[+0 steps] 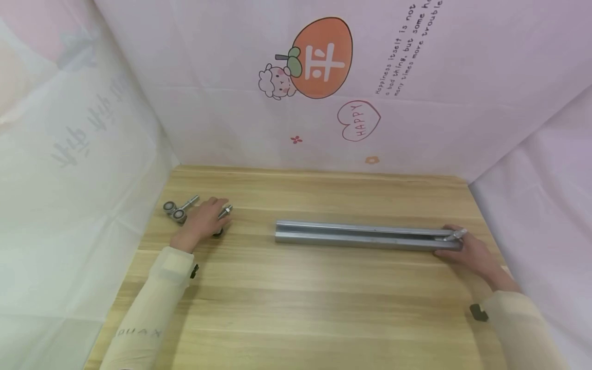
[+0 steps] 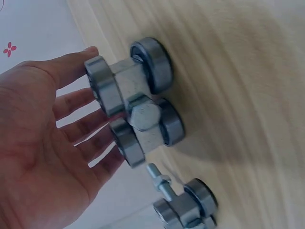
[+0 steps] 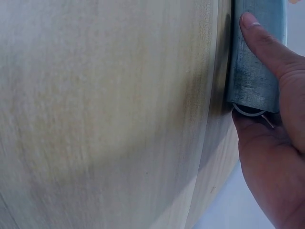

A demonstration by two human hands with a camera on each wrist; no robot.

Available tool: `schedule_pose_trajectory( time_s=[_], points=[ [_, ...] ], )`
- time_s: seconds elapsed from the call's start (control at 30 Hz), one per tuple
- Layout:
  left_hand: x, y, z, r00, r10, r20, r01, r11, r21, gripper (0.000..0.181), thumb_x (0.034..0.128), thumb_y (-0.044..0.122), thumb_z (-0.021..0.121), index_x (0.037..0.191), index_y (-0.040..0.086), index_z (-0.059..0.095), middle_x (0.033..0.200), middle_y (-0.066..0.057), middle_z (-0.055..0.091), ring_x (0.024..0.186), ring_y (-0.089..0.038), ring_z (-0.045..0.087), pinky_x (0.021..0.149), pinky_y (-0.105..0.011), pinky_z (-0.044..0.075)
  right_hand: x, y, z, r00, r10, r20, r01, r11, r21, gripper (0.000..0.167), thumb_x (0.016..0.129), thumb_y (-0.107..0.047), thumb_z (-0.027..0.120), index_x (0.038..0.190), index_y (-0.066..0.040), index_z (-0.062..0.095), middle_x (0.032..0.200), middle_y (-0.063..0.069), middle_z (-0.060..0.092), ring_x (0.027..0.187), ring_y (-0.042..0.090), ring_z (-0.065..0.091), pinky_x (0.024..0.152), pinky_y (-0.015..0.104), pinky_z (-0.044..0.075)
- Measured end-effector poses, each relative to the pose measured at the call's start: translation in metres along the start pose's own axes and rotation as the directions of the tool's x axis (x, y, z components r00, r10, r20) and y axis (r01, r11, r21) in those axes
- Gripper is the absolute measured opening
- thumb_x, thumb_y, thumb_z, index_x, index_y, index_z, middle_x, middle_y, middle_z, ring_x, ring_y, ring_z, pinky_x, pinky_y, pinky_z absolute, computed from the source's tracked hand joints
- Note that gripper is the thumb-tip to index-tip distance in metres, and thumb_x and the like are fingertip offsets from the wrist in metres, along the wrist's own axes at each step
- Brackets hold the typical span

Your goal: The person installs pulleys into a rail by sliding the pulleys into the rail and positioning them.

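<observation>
The right hand (image 1: 474,255) grips the rail (image 1: 356,242) at its end, near a bolt (image 1: 455,235); the left hand (image 1: 202,221) is at one trolley (image 2: 143,114), grip unclear, beside a second trolley (image 1: 174,211).

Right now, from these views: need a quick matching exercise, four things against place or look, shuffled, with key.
Column one
1. metal rail
2. right hand
3. left hand
4. heart outline

Column two
A. over a roller trolley, at the left of the table
B. printed red on the backdrop
C. silver-grey, slotted along its length
D. grip around the rail's end

Pairs: 1-C, 2-D, 3-A, 4-B
</observation>
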State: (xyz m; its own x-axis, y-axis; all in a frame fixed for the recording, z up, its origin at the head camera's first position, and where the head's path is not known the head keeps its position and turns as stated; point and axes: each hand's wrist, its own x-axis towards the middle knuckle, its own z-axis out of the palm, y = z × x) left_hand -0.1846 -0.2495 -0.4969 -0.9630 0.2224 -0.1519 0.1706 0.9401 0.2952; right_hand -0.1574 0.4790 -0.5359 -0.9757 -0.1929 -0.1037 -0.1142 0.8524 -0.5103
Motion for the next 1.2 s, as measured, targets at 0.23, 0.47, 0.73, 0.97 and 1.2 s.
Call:
schedule_pose_trajectory(
  time_s=[0.23,0.47,0.73,0.97,1.2],
  points=[
    [0.007,0.005,-0.005,0.998,-0.001,0.061,0.002,1.0,-0.002,0.058,0.1065,0.027,0.065,0.154,-0.001,0.047,0.149,-0.031,0.054,0.133,-0.048,0.056,0.108,-0.064,0.049,0.002,-0.002,0.001,1.0,-0.017,-0.018,0.017,1.0,0.004,0.084,0.087,-0.03,0.089,0.151,0.001,0.045,0.129,0.04,0.06,0.115,0.064,0.056,0.091,0.078,0.043],
    [0.012,0.005,-0.006,0.995,-0.004,0.096,0.004,1.0,-0.002,0.05,0.1038,0.023,0.069,0.145,-0.002,0.055,0.136,-0.028,0.063,0.121,-0.045,0.063,0.098,-0.061,0.054,0.003,0.0,0.001,1.0,0.004,-0.013,-0.004,1.0,0.007,0.087,0.087,-0.034,0.089,0.153,0.002,0.044,0.132,0.042,0.058,0.119,0.067,0.052,0.095,0.079,0.041],
    [0.024,0.006,-0.009,0.99,-0.047,0.129,0.046,0.999,0.007,0.02,0.1023,0.021,0.07,0.108,0.001,0.068,0.095,-0.014,0.069,0.077,-0.026,0.062,0.066,-0.04,0.052,0.003,0.001,0.001,0.999,-0.017,-0.04,0.016,1.0,-0.008,0.084,0.085,-0.031,0.091,0.149,0.002,0.047,0.127,0.041,0.061,0.114,0.065,0.057,0.092,0.076,0.044],
    [0.03,0.008,-0.011,0.982,-0.116,0.146,0.121,0.992,-0.022,0.017,0.1013,0.02,0.072,0.094,0.005,0.067,0.078,-0.006,0.063,0.065,-0.02,0.055,0.058,-0.032,0.044,0.001,0.001,0.001,0.999,0.002,-0.033,-0.003,1.0,-0.022,0.086,0.086,-0.032,0.09,0.151,0.003,0.046,0.129,0.043,0.059,0.114,0.066,0.055,0.091,0.077,0.043],
    [0.034,0.006,-0.008,0.984,-0.108,0.139,0.106,0.994,0.019,0.014,0.1032,0.015,0.067,0.099,0.002,0.069,0.082,-0.007,0.066,0.067,-0.021,0.057,0.058,-0.032,0.046,-0.001,-0.001,0.002,0.999,0.009,-0.038,-0.009,1.0,-0.015,0.085,0.086,-0.032,0.09,0.151,0.001,0.047,0.13,0.042,0.059,0.115,0.065,0.056,0.092,0.077,0.043]
  ],
)
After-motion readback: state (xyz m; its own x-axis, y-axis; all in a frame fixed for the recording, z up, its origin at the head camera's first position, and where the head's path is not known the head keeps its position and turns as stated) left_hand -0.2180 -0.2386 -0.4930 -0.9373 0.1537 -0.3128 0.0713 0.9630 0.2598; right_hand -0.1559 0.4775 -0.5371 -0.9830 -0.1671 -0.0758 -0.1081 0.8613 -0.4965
